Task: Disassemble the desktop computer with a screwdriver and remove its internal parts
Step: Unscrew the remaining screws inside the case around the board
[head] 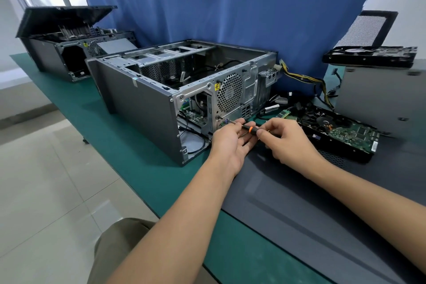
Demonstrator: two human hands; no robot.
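So the desktop computer (143, 99) is lying on its side on the green table (138, 168), side cover off, rear panel facing the person. Both hands are right at the lower rear corner of the case. The left hand (232, 139) pinches the front of the screwdriver (250, 127) near the shaft, and the right hand (284, 138) has its fingers curled round the back of the handle. Both grips are closed on the tool, nothing loose. The tip sits against the rear panel; the screw itself is too small to make out.

Handling-wise, the case looks like stiff sheet steel, probably heavy, with sharp stamped edges, so best held by the frame rails. The green board visible inside the case looks fragile: edges only, no prying. The screws will probably be tiny and easy to lose. Just right of the case lies a bare circuit board (345, 132), already out.
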